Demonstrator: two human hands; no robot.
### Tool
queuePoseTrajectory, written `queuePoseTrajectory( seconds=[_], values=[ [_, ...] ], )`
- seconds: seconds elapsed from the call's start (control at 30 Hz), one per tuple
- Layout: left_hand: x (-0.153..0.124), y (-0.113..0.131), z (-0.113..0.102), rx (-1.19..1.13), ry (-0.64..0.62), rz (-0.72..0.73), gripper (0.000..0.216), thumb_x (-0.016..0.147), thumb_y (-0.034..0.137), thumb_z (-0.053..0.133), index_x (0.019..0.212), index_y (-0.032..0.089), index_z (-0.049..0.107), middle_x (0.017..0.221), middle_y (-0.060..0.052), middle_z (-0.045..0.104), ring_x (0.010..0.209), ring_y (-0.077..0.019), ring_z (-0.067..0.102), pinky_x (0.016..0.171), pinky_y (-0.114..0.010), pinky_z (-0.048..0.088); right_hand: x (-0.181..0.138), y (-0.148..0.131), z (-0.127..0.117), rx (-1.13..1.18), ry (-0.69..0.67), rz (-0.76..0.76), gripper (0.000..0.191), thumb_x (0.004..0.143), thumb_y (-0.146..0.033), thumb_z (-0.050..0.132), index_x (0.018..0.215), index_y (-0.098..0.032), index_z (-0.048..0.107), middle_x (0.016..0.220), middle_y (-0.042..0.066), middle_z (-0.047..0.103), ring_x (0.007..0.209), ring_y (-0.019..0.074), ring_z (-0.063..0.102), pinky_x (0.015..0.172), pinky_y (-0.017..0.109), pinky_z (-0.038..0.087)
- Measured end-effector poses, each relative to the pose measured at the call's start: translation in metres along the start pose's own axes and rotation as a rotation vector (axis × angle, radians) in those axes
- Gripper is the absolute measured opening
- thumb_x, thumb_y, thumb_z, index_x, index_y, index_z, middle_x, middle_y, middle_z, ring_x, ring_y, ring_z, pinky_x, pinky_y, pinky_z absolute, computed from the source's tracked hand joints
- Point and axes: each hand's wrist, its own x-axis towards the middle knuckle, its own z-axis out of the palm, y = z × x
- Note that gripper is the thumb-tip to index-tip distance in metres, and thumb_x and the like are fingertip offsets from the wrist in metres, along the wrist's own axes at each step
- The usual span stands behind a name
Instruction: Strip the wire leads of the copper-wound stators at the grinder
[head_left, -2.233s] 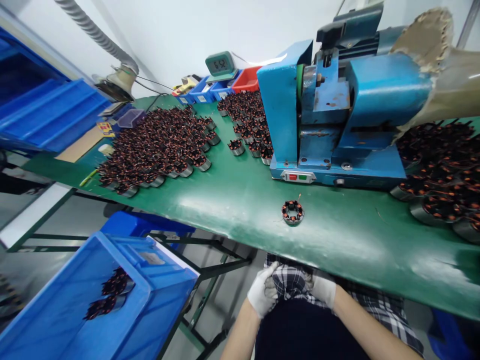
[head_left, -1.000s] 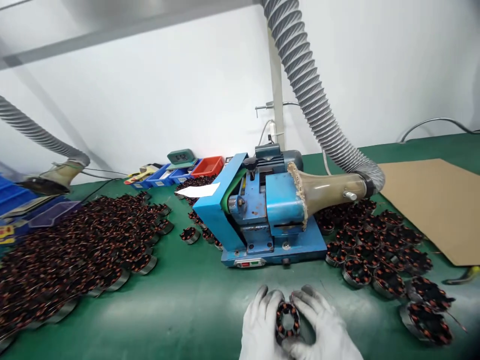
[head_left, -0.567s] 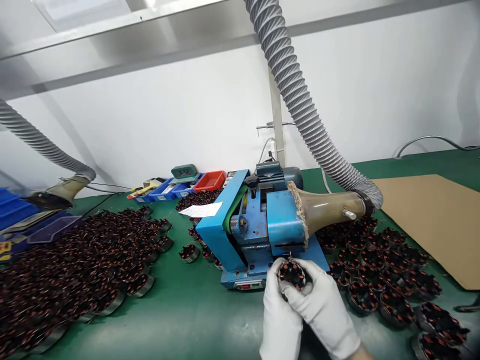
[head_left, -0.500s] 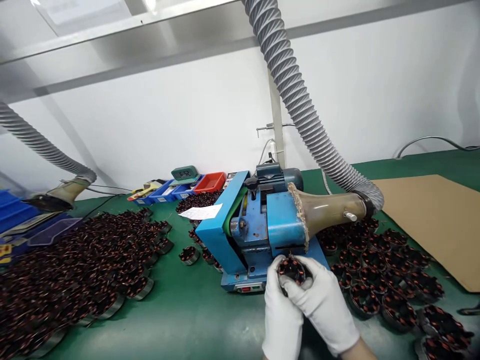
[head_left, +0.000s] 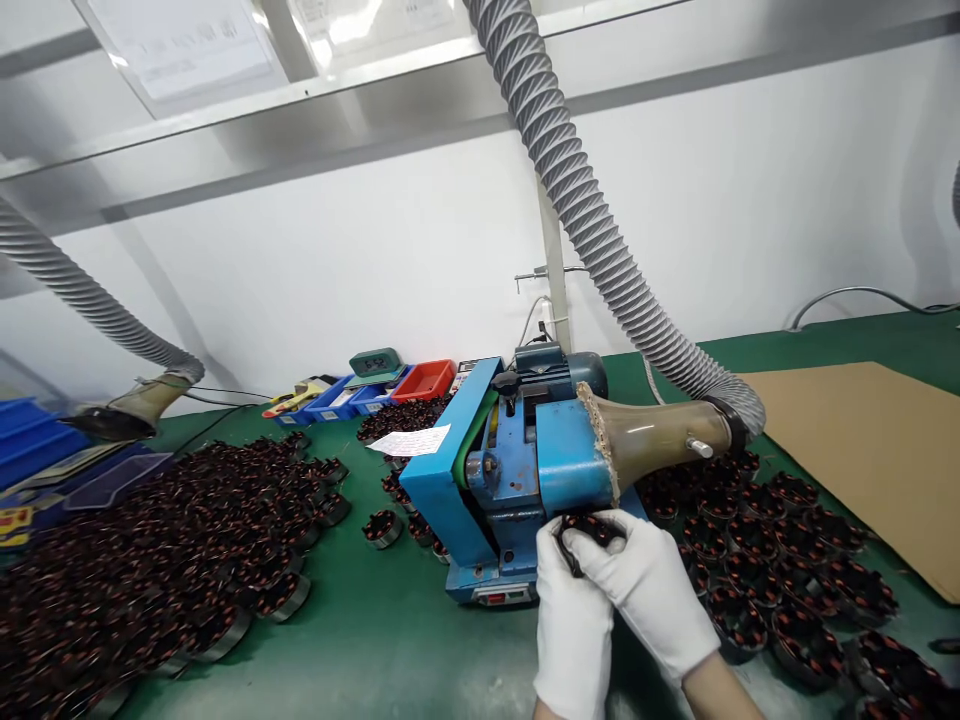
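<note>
Both my hands wear white gloves and close around one motor stator (head_left: 589,527), a dark ring with copper windings. My left hand (head_left: 571,610) grips its left side, and my right hand (head_left: 649,580) has its thumb across the near face and fingers around the right side. The stator is up against the front of a blue bench machine (head_left: 574,455), just under its housing; whether it touches the machine I cannot tell. The gloves hide much of the ring.
A large heap of stators (head_left: 202,550) covers the left of the green table (head_left: 360,650); more stators (head_left: 795,570) stand on the right. A suction nozzle (head_left: 660,440) with a grey hose (head_left: 592,220) joins the machine. Cardboard (head_left: 870,430) lies at right, bins (head_left: 424,381) behind.
The stator has tilted in my hands, so its open face with the windings shows less. My hands stay close to the machine, and the camera view has shifted slightly.
</note>
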Motion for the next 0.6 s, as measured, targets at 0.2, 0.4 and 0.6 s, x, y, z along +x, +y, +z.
queuePoseTrajectory(
  seconds=[0.2, 0.4, 0.6],
  values=[
    [-0.02, -0.003, -0.004, 0.16, 0.155, -0.035, 0.044, 0.059, 0.038, 0.061, 0.098, 0.02, 0.051, 0.095, -0.009, 0.066, 0.088, -0.0228, 0.062, 0.08, -0.035, 0.046, -0.02, 0.011, 0.002, -0.064, 0.022, -0.026, 0.03, 0.066, -0.04, 0.06, 0.085, -0.018, 0.069, 0.076, 0.008, 0.072, 0.066, 0.0241, 0.066, 0.06, 0.029, 0.051],
    [-0.006, -0.005, -0.001, 0.116, 0.075, -0.044, 0.043, 0.065, 0.038, 0.059, 0.102, 0.017, 0.049, 0.092, -0.011, 0.068, 0.084, -0.0228, 0.063, 0.076, -0.035, 0.047, -0.009, 0.005, 0.003, -0.042, 0.046, -0.026, 0.027, 0.07, -0.044, 0.06, 0.079, -0.02, 0.069, 0.056, 0.003, 0.067, 0.049, 0.0198, 0.061, 0.049, 0.027, 0.046],
    [0.006, 0.006, 0.005, 0.185, 0.043, 0.012, 0.034, 0.07, 0.032, 0.057, 0.098, 0.016, 0.048, 0.094, -0.014, 0.066, 0.085, -0.0213, 0.063, 0.077, -0.033, 0.047, 0.001, 0.003, 0.0, 0.033, 0.021, -0.031, 0.028, 0.074, -0.047, 0.058, 0.075, -0.02, 0.067, 0.055, 0.002, 0.068, 0.051, 0.0187, 0.062, 0.048, 0.024, 0.046]
  ],
)
